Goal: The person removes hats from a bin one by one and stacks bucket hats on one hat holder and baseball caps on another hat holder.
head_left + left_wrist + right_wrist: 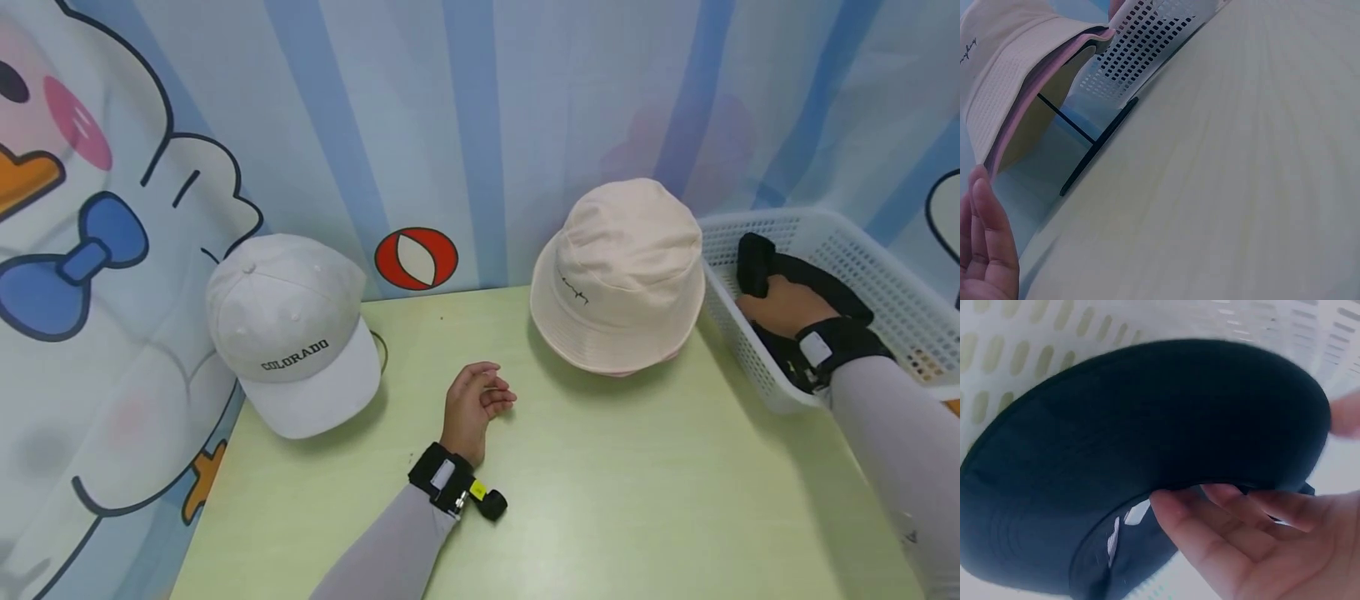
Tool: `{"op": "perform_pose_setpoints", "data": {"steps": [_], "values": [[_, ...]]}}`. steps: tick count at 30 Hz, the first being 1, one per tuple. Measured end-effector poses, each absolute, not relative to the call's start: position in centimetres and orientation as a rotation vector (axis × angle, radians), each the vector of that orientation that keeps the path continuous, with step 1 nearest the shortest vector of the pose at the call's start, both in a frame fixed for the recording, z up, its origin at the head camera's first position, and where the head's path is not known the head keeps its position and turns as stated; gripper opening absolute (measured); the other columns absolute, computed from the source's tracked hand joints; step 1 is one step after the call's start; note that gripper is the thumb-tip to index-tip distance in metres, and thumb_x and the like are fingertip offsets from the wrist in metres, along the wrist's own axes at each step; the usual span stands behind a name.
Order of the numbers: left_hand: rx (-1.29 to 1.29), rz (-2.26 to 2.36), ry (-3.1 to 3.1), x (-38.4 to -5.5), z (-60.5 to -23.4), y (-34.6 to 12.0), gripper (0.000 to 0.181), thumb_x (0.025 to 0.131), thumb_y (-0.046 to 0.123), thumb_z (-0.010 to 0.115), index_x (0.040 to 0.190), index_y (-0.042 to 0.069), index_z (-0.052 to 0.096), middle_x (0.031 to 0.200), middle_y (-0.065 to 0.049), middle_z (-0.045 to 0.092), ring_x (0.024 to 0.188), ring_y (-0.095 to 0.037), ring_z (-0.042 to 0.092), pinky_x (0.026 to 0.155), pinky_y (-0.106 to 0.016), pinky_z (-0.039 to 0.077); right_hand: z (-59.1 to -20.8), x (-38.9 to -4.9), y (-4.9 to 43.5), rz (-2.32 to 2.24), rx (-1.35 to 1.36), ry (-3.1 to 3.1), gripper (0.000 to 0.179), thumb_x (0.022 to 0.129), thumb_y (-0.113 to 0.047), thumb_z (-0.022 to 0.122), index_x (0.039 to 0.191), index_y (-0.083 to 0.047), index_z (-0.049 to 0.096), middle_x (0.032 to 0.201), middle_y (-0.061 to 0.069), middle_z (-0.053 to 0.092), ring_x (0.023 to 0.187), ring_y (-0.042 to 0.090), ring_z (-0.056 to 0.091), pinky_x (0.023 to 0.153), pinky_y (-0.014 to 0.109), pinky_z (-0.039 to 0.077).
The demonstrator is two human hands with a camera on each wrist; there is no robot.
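Note:
My right hand (786,307) reaches into the white basket (892,250) and grips a black hat (1166,419) with a broad curved brim. In the right wrist view the fingers (1210,544) reach into the hat's opening while the thumb is at the brim's outer edge. My left hand (471,412) is over the table, fingers loosely bent, holding nothing. It is between a white COLORADO baseball cap (288,317) and a cream bucket hat (622,275). Under the cream brim, the left wrist view shows pink and dark brims stacked.
A black stand (1099,145) props up the stacked bucket hats. The basket, with perforated walls, stands at the table's right end. Behind the pale green table (600,500) hangs a blue striped cloth (420,108) with cartoon prints.

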State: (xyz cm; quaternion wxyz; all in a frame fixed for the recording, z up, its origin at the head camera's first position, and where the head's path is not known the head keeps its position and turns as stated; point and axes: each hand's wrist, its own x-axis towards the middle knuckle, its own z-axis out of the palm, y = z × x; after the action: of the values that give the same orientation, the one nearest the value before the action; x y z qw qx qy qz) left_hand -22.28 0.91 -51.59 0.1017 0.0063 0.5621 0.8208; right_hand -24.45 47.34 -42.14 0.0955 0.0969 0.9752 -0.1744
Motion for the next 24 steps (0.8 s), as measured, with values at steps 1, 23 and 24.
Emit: {"op": "perform_pose_setpoints", "data": {"steps": [1,23,24], "values": [[0.016,2.423,1.662,-22.3,-51.6,0.9,0.034,0.104,0.016,0.049,0.129,-0.008,0.051,0.089,-0.004,0.062,0.075,-0.016,0.067,0.072,-0.028,0.058,-42.0,-24.4,47.3,-0.52,0.299,2.9,0.087,0.101,-0.055,0.032,0.144,0.02,0.03,0.135,0.048,0.041,0.115,0.063,0.049,0.092,0.07,0.043],[0.001,2.407,1.702,-22.1,-51.1,1.2,0.032,0.105,0.017,0.049,0.128,-0.005,0.054,0.09,-0.003,0.063,0.081,-0.017,0.067,0.075,-0.028,0.056,-40.8,-22.0,47.9,-0.838,0.483,3.182,0.054,0.1,-0.012,0.024,0.136,0.027,0.033,0.113,0.052,0.044,0.096,0.063,0.047,0.079,0.068,0.04],[0.002,2.405,1.707,-22.1,-51.0,1.2,0.032,0.105,0.017,0.05,0.128,-0.004,0.054,0.091,-0.002,0.063,0.081,-0.017,0.067,0.075,-0.028,0.056,-40.8,-22.0,47.9,-0.845,0.493,3.188,0.054,0.1,-0.012,0.024,0.137,0.027,0.032,0.114,0.052,0.044,0.097,0.063,0.047,0.08,0.069,0.039]]}}
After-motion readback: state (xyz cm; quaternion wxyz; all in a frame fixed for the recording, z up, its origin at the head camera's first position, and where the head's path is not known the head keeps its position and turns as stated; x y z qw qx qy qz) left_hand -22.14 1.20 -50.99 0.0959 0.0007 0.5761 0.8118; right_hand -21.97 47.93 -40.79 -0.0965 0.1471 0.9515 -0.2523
